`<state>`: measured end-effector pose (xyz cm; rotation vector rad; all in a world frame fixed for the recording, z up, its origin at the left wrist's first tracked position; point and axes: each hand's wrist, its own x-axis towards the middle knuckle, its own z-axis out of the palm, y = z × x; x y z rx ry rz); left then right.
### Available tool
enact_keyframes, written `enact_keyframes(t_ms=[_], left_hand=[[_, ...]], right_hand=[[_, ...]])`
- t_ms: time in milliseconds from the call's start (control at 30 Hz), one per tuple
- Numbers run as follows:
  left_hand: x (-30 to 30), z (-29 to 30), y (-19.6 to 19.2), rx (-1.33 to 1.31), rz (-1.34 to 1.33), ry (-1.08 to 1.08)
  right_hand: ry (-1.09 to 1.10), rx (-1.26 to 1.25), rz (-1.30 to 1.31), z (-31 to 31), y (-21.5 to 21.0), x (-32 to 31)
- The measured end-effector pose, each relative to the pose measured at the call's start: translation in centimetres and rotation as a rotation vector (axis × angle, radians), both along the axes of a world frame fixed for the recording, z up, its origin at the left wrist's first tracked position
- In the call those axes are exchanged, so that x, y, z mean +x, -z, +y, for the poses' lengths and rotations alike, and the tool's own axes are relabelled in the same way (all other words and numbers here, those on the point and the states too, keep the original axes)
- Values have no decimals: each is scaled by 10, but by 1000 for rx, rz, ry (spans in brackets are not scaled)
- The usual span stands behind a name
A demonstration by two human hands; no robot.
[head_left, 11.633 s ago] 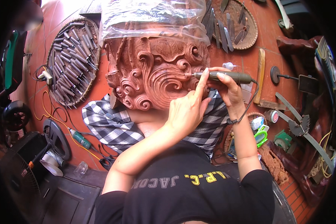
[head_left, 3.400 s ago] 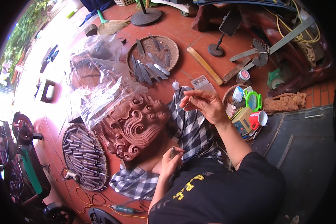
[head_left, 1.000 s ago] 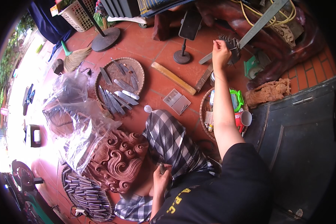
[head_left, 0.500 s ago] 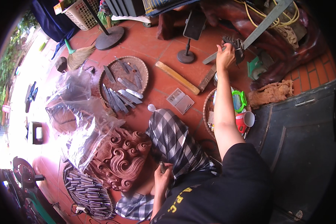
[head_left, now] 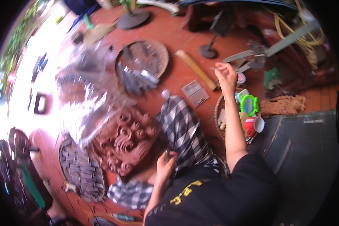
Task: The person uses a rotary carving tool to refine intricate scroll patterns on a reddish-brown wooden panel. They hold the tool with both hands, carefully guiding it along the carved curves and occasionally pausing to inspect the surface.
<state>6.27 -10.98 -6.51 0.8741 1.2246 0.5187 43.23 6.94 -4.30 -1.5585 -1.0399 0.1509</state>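
My left hand (head_left: 165, 165) is closed round a dark, short cylindrical tool (head_left: 167, 154), whose upper end sticks out above the fingers. It rests close to my checked trousers (head_left: 182, 128), beside a reddish-brown wood carving (head_left: 128, 141) with deep curls and scrolls. My right arm reaches far forward, and the right hand (head_left: 227, 78) is pinched, thumb and fingertips together. A tiny thin piece (head_left: 213, 69) shows at its fingertips, too blurred to name. Just beyond that hand, a dark round holder (head_left: 257, 54) sits by a grey metal bar (head_left: 293, 37).
Clear plastic sheeting (head_left: 83, 98) drapes by the carving. A round woven tray (head_left: 165, 60) holds flat blades; another basket (head_left: 62, 160) holds many chisels. Ahead lie a wooden bar (head_left: 196, 69) and a small clear case (head_left: 195, 93). A red cup (head_left: 250, 126) and green-rimmed item (head_left: 249, 105) sit right.
My right hand has drawn back from the dark holder toward me, its fingers now pinched. The view has shifted and blurred. My left hand keeps its hold on the dark tool.
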Motion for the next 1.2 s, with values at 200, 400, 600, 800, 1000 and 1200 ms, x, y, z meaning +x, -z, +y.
enact_keyframes(t_ms=[200, 400, 600, 800, 1000, 1200], left_hand=[[-8, -9, -3, -6, -122, -79], [-18, -27, 0, -28, -184, -188], [-22, -32, -8, -12, -226, -200], [-26, -41, 6, -28, -186, -132], [-30, -47, 2, -9, -297, -216], [-45, -26, -17, -4, -462, -584]], right_hand=[[-1046, -555, 1029, -79, -1, -161], [-1187, -768, 1006, -112, -2, -205], [-1227, -901, 953, -112, -14, -217], [-1416, -770, 502, -110, -29, -218], [-1581, -664, -13, -104, -34, -223], [-1376, -856, 487, -147, 5, -223]])
